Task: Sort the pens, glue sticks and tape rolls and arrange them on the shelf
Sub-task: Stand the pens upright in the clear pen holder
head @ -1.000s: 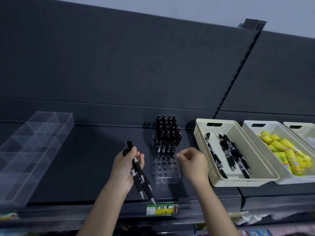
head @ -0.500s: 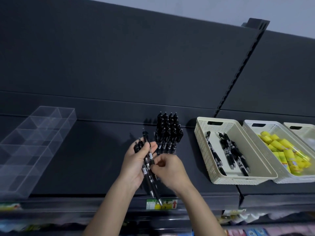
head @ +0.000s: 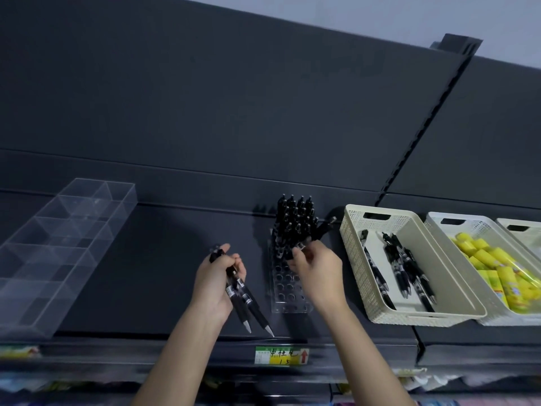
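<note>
The right hand [head: 319, 276] covers the lower end of the pen [head: 323, 227] it pinches and part of the clear pen holder [head: 288, 291]. The left hand [head: 215, 284] hides the middles of the two pens [head: 248, 303] it grips. The clear divided tray [head: 58, 238] runs off the left edge. The white basket [head: 468, 219] and the third basket [head: 524, 232] are cut at the right. The price label [head: 281, 355] is unreadable, and the goods [head: 17, 351] below the shelf are blurred.
</note>
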`<state>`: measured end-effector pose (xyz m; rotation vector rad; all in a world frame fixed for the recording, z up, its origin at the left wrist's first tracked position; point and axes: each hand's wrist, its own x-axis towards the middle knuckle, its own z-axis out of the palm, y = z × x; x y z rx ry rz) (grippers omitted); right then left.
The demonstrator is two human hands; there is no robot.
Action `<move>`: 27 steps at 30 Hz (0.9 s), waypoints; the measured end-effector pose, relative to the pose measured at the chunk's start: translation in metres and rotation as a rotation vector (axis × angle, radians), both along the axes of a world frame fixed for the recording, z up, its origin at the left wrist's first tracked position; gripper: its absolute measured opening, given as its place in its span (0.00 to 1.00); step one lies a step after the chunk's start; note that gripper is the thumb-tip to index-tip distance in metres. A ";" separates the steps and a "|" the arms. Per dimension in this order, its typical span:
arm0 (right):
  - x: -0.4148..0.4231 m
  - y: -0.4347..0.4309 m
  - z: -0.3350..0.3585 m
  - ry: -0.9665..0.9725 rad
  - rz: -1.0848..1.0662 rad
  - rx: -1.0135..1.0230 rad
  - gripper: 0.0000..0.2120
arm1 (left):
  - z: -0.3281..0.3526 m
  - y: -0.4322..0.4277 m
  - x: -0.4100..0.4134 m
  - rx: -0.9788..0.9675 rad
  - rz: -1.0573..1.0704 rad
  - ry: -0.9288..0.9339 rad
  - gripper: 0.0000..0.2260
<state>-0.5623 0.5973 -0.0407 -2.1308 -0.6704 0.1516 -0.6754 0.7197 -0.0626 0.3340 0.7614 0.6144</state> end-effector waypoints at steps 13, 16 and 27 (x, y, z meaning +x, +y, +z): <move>-0.001 0.016 -0.019 -0.098 0.049 -0.369 0.20 | 0.003 0.002 -0.005 -0.019 0.044 -0.066 0.05; -0.002 0.017 -0.019 -0.089 0.054 -0.369 0.17 | 0.002 0.004 -0.007 -0.018 0.044 -0.066 0.05; -0.006 0.012 -0.006 -0.160 0.031 -0.336 0.13 | 0.001 0.003 -0.008 -0.005 0.010 -0.059 0.06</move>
